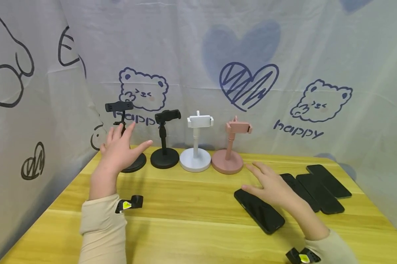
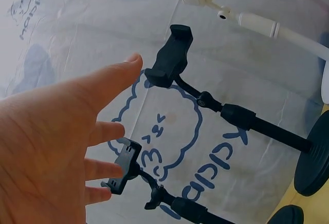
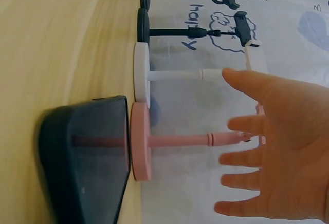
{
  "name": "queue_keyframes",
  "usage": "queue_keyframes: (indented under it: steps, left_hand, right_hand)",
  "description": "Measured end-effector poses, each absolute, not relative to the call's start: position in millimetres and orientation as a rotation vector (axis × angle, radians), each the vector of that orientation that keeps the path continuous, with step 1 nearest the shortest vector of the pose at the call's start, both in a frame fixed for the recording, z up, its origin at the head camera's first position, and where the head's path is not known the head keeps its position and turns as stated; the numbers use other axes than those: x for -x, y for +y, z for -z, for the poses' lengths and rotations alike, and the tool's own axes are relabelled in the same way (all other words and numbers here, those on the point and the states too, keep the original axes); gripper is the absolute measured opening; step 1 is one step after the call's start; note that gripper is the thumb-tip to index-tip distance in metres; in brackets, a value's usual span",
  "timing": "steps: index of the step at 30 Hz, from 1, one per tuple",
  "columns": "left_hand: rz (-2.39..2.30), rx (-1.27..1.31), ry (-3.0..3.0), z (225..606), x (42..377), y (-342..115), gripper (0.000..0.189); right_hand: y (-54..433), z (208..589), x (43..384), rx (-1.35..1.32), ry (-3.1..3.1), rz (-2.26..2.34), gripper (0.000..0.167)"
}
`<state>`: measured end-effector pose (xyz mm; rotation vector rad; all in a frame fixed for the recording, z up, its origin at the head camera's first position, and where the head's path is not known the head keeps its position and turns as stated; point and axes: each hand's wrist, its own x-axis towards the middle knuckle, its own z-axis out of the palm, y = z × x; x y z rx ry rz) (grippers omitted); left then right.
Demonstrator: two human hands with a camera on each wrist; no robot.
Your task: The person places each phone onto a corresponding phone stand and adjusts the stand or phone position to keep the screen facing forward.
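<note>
One empty left hand, spread wide, fronts the leftmost black stand; the right hand, equally wide and empty, hovers near the closest phone, flat on the tabletop. I'd pinch its long edges.

The leftmost stand is partly hidden; left sleeve cut off.

Phones to the right of stands

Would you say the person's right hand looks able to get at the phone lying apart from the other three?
Probably yes: the right hand is open and empty, hovering near the single phone, and nothing visible lies on it.
</note>
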<state>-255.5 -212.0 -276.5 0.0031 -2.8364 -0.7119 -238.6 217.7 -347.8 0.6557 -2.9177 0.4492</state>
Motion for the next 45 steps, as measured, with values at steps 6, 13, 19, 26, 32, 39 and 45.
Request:
queue_keyframes:
  steps: [6, 13, 19, 26, 32, 39, 45]
  left_hand:
    - [0.707, -0.037, -2.766, 278, 256, -220, 0.093]
    - [0.686, -0.095, -2.68, 277, 258, -232, 0.09]
    - [0.658, -0.095, -2.626, 277, 262, -242, 0.088]
    - [0.609, -0.114, -2.636, 279, 271, -249, 0.088]
    - [0.58, -0.114, -2.62, 280, 286, -252, 0.089]
    - [0.618, -0.13, -2.528, 283, 301, -257, 0.086]
    - [0.673, -0.169, -2.432, 280, 310, -260, 0.081]
  right_hand:
    - [212, 353, 241, -0.756, -3.039, -0.458, 0.079]
    - [204, 360, 246, -0.794, -3.131, -0.44, 0.077]
    - [200, 366, 252, -0.805, -3.229, -0.463, 0.075]
    - [201, 366, 254, -0.826, -3.289, -0.504, 0.076]
    - [206, 369, 252, -0.826, -3.311, -0.555, 0.078]
    - [209, 372, 253, -0.804, -3.338, -0.533, 0.079]
    - [211, 373, 255, -0.799, -3.368, -0.511, 0.079]
